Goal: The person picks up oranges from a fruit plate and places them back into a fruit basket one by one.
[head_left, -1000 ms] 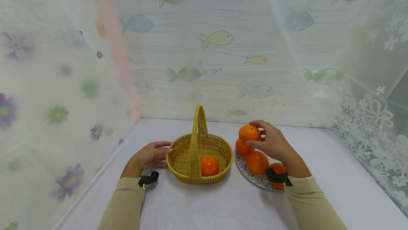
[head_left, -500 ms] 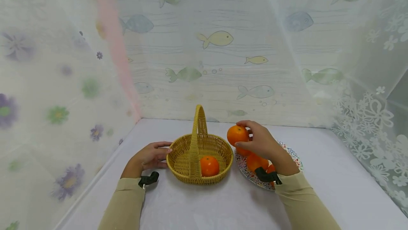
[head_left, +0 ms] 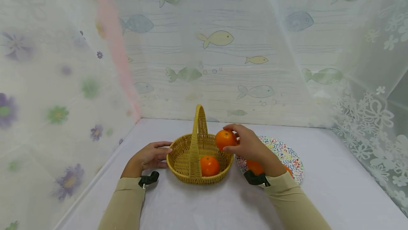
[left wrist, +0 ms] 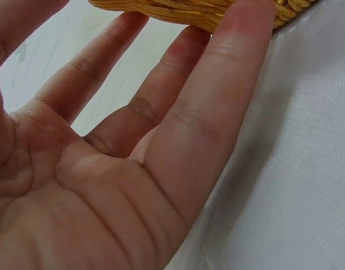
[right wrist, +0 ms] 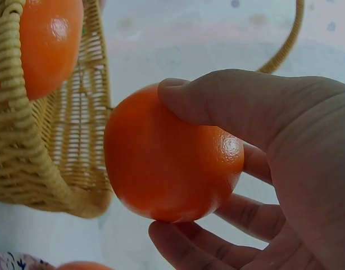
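Note:
A yellow wicker basket [head_left: 179,174] with a tall arched handle stands mid-table, one orange [head_left: 209,166] lying in its right half. My left hand [head_left: 151,156] rests against the basket's left side; the left wrist view shows fairly straight fingers touching the woven wall [left wrist: 178,14]. Between thumb and fingers, my right hand [head_left: 250,147] grips another orange [head_left: 225,140] at the basket's right rim. In the right wrist view, the held orange [right wrist: 169,160] is beside the basket wall, with the thumb on its upper side and fingers below and behind.
Right of the basket is a colourful patterned plate [head_left: 283,148]. Oranges on it, such as one orange [head_left: 254,167], are partly hidden by the right arm. A white cloth covers the table [head_left: 188,205], and printed curtains [head_left: 220,63] hang behind.
My right hand has carried its orange leftward from above the plate to the basket's right rim, uncovering more of the plate. The left hand and basket have stayed in place.

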A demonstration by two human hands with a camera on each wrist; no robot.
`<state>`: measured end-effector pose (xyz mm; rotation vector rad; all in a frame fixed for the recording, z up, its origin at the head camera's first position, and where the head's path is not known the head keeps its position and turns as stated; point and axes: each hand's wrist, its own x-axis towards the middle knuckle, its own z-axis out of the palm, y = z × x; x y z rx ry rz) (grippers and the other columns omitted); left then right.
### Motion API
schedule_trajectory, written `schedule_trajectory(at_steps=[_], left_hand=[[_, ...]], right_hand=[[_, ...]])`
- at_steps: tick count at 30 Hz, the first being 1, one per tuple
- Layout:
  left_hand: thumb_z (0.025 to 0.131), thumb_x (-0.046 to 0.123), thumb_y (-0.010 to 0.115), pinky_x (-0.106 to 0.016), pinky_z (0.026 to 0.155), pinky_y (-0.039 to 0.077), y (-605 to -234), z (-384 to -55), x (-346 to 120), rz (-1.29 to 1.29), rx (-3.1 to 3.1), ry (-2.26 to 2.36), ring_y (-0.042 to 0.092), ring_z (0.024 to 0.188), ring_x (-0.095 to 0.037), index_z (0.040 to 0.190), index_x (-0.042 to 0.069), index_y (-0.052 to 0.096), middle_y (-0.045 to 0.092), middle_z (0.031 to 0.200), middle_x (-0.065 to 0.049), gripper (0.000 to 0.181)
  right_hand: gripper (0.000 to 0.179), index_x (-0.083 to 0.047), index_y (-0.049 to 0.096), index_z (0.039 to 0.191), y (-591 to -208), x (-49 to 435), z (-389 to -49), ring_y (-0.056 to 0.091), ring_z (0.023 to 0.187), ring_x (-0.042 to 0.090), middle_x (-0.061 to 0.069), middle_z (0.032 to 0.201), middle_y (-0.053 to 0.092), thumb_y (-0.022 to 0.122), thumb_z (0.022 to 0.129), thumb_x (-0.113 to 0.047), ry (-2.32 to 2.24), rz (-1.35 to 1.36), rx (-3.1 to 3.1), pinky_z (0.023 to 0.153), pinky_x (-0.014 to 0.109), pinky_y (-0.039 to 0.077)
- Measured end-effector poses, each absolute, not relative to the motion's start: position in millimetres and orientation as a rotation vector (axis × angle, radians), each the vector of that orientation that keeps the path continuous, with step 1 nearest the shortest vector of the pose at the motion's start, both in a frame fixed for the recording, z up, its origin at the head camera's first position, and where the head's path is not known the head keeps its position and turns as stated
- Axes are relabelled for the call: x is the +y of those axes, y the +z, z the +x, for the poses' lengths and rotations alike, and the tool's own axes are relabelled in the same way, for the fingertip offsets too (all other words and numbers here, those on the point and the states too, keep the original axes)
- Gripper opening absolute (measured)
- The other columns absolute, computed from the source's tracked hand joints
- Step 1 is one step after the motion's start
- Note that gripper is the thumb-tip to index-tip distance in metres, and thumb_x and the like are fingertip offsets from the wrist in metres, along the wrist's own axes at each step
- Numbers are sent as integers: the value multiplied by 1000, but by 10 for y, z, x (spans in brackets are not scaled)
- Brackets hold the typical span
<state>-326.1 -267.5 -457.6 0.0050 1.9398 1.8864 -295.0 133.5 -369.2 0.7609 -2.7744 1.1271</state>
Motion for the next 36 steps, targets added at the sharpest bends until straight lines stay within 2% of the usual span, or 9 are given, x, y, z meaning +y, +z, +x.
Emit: schedule_trajectory(at_steps=[11, 21, 27, 36], left_hand=[[96, 23, 75, -46, 85, 62, -4593, -3270, -2686, -7, 1939, 1888, 73, 104, -22, 152, 5, 48, 73, 122, -7, 64], [98, 19, 72, -48, 85, 62, -4580, -3260, -2666, 14, 1923, 1907, 74, 104, -22, 151, 4, 48, 73, 121, -7, 60], [98, 20, 72, -48, 85, 62, -4578, -3254, -2666, 20, 1915, 1905, 73, 105, -23, 152, 4, 47, 73, 122, -8, 61], [98, 21, 73, -47, 85, 62, -4555, -3248, -2673, 13, 1935, 1891, 73, 104, -22, 152, 5, 48, 73, 123, -8, 62]], right_hand=[[67, -16, 55, 145, -3781, 1194, -2982, 62, 116, 25, 2, 138, 60, 86, 87, -26, 1146, 799, -2782, 95, 43, 58], [68, -21, 55, 145, -3861, 1134, -2946, 62, 119, 24, -2, 140, 60, 87, 86, -29, 1186, 745, -2789, 96, 45, 58], [67, -17, 56, 144, -3908, 1130, -2950, 62, 117, 24, 0, 138, 61, 87, 86, -28, 1135, 780, -2767, 95, 44, 58], [63, -17, 59, 140, -3981, 1104, -2976, 59, 129, 29, 1, 138, 63, 88, 84, -28, 1083, 768, -2784, 104, 50, 53]])
